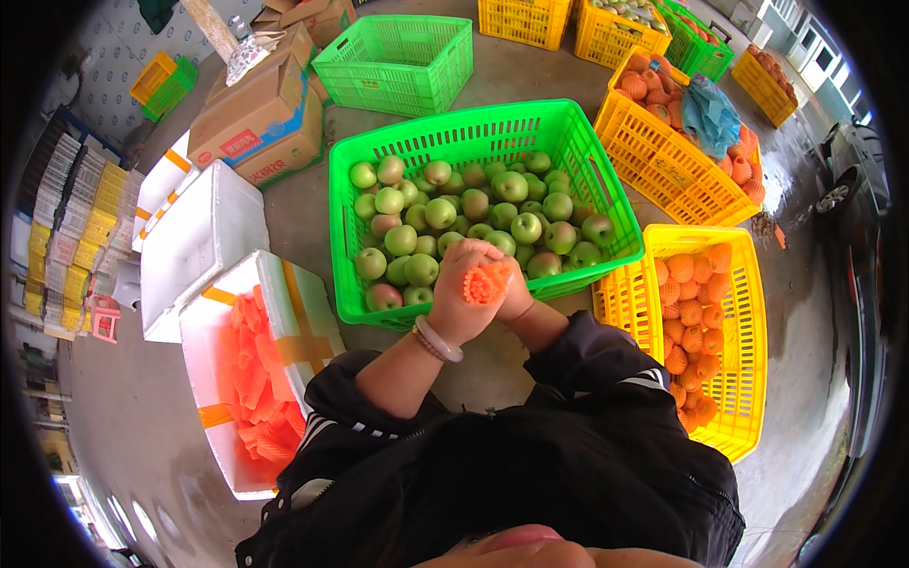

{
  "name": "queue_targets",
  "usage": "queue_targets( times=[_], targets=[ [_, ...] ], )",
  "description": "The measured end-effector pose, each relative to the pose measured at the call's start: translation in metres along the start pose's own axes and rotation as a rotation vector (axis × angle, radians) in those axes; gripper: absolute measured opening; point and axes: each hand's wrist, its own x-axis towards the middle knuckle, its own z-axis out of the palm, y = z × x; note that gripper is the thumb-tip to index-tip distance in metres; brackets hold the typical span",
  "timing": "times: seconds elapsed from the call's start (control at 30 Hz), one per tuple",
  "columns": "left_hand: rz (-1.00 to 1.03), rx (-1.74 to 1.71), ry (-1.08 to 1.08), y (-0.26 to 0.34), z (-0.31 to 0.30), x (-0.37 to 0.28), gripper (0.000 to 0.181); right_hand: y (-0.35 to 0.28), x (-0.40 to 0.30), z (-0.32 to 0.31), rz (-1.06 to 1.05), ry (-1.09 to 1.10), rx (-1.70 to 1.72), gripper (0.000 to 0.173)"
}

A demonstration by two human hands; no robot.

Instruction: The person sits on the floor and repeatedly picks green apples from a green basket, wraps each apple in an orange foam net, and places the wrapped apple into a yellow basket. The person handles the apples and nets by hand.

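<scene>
My left hand (458, 291), with a bangle at the wrist, is closed around an orange foam fruit net (487, 284). Its bunched end pokes out toward me. Pressed against it from the other side, my right hand (517, 295) also grips the net; whether a fruit is inside is hidden by the fingers. Both hands are over the near side of a bright green plastic crate (343, 248) that holds many loose green apples (440, 213), some with a reddish blush. To my left, a white foam box (202, 383) holds a heap of flat orange foam nets (259, 383).
At right, a yellow crate (749, 341) contains net-wrapped fruit (692, 312). Another orange-yellow crate (667, 167) carries wrapped fruit and a blue plastic bag (706, 117). Behind are a green crate (398, 78) and cardboard boxes (248, 113). A car (852, 192) stands far right.
</scene>
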Motion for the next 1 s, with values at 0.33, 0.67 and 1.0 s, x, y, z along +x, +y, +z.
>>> queue_targets(
  times=[0.33,0.67,1.0],
  targets=[
    [-0.250,-0.208,-0.016,0.004,-0.004,0.002,0.048,-0.007,0.011,0.002,-0.054,0.108,0.211,0.019],
    [-0.148,-0.029,0.033,-0.018,0.000,-0.005,0.034,-0.012,0.005,0.000,0.042,0.023,-0.160,0.019],
    [-0.021,0.190,0.060,-0.011,0.002,-0.006,0.033,-0.004,0.003,-0.004,-0.106,0.069,-0.364,0.025]
  ],
)
